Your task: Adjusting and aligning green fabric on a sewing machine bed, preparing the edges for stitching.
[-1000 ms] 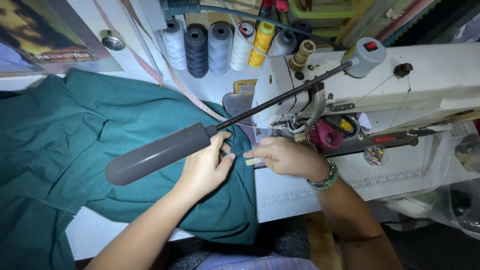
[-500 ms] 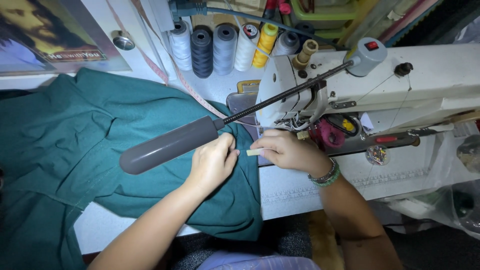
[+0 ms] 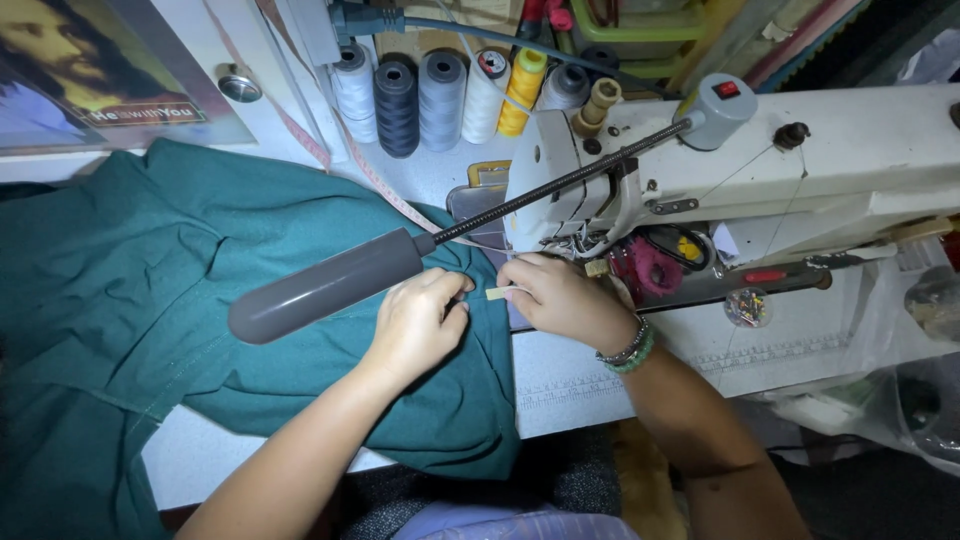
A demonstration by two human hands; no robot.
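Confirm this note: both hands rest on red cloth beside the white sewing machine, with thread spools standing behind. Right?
Not quite. The head view shows the cloth is teal green, not red. The rest holds: the left hand and right hand rest on it beside the white sewing machine, with thread spools standing behind.

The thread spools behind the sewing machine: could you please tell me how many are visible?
7, in one row: white, dark navy, grey-blue, white, yellow, grey, and tan by the sewing machine. Others may be hidden behind.
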